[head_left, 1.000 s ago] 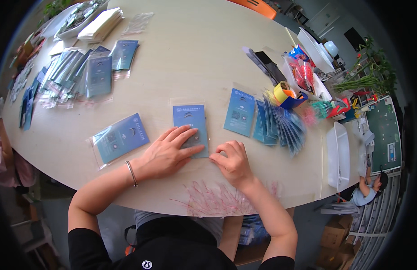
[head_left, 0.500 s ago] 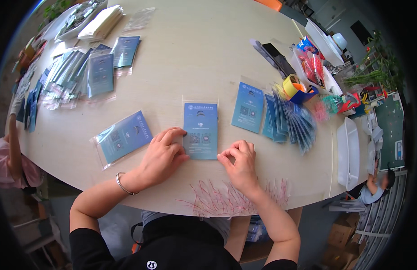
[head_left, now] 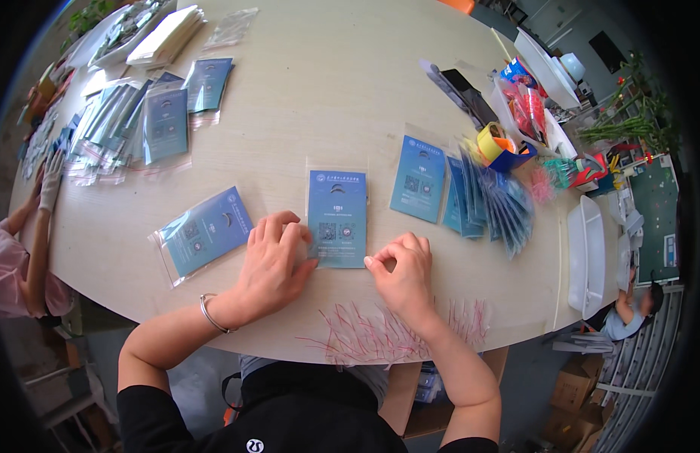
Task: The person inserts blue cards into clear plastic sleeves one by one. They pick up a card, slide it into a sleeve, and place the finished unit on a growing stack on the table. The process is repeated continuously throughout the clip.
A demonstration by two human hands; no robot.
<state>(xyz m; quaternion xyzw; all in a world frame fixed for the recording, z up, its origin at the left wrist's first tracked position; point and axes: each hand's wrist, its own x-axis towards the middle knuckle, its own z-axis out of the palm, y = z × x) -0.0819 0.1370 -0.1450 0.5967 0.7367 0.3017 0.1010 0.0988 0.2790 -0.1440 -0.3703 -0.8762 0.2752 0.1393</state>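
Note:
Before me on the table lies a blue printed card (head_left: 337, 208) in a clear plastic bag, the bag's top reaching past the card. My left hand (head_left: 271, 257) is beside its lower left edge with curled fingers. Something faint and see-through shows between thumb and forefinger, too blurred to name. At the card's lower right corner, my right hand (head_left: 403, 272) has thumb and forefinger pinched together; what they hold, if anything, does not show. Another bagged blue card (head_left: 206, 230) lies tilted to the left. To the right is a further bagged card (head_left: 418, 177), next to a fanned stack of cards (head_left: 497, 204).
Thin red-and-clear strands (head_left: 380, 332) lie along the table's near edge. More bagged cards (head_left: 165, 124) are heaped far left. At right are tape rolls (head_left: 493, 143), a phone (head_left: 467, 94) and a white tray (head_left: 586, 257). A co-worker's gloved hand (head_left: 52, 181) rests at the left edge.
My left hand has shifted slightly, its forefinger drawn back from the card's left edge. My right hand has barely moved. The co-worker's hands at the left have come farther into view.

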